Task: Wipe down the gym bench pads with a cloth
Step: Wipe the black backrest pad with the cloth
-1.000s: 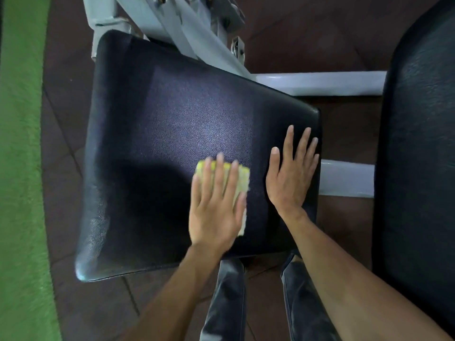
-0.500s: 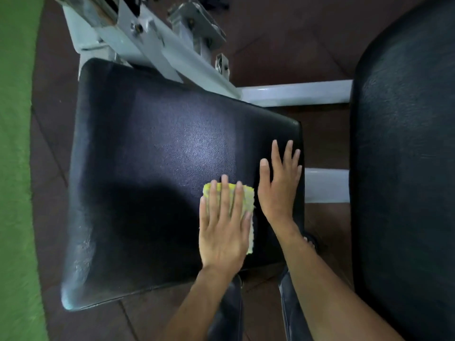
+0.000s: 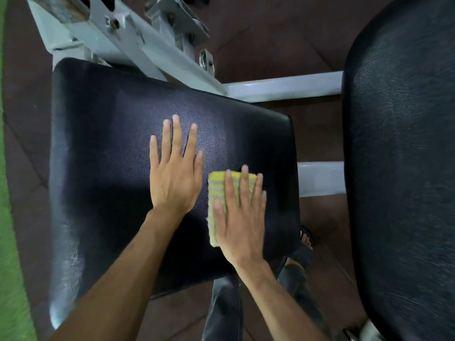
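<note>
Cloth (image 3: 219, 193), yellow with grey stripes and folded, is lying flat on the black bench pad (image 3: 110, 148), toward its right side and near edge. Right hand (image 3: 240, 217) is pressing down on it with straight, slightly spread fingers; nothing is curled round the fabric, so the hand is released and flat, not grasping. Most of the cloth is lying hidden under that palm; only its left strip and far end are showing, and its full outline cannot be made out. The right hand's edges are looking a little blurred.

Left hand (image 3: 176, 168) is lying flat on the surface just beside the cloth, fingers straight and fanned, palm down, holding nothing. Thumb tip is sitting close to the cloth's far left corner; whether the two are touching cannot be told.

Both forearms are running out of the bottom of the view. The near half of the pad is sitting in shadow, so its texture is hard to read there; its near left corner is catching a glint.

Second black pad (image 3: 403, 168) is standing well apart on the right, cut off by the right and top edges. White metal frame (image 3: 138, 43) is partly tucked behind the first pad and cropped at the top. Green mat (image 3: 9, 279) is showing as a strip at the left edge. Dark trouser legs (image 3: 224, 311) and a sandalled foot (image 3: 306, 238) are peeking out below the pad, over brown floor tiles (image 3: 270, 38).
</note>
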### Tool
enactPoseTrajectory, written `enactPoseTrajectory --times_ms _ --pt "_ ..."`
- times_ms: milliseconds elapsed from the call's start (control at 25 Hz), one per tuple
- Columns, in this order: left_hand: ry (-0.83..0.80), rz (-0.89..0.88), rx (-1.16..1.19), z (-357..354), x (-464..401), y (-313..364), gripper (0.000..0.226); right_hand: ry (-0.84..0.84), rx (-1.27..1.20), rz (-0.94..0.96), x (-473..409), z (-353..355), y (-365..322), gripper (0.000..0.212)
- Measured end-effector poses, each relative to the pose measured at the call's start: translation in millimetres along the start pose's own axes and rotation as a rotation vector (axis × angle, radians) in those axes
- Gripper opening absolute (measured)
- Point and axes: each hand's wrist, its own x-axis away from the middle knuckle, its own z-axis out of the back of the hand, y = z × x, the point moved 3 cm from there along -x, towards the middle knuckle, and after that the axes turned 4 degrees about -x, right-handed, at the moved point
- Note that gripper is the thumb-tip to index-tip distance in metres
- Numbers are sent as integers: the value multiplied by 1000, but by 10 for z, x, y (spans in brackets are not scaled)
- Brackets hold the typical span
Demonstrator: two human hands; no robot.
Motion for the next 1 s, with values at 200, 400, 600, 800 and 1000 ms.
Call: enactPoseTrajectory --times_ms 200,400,600,800,1000 --pt "7 22 -23 -21 0 38 55 107 -51 -531 -237 311 899 64" --pt "21 7 -14 -58 -24 31 54 122 38 -52 -1201 299 -91 62" --pt "51 0 -3 -31 -31 58 53 -51 63 -33 24 221 466 60" --pt "35 -3 4 -49 -48 54 53 137 -110 -424 -1106 431 478 62" --pt "85 89 527 140 -37 -121 50 -21 -219 55 -620 176 -431 55"
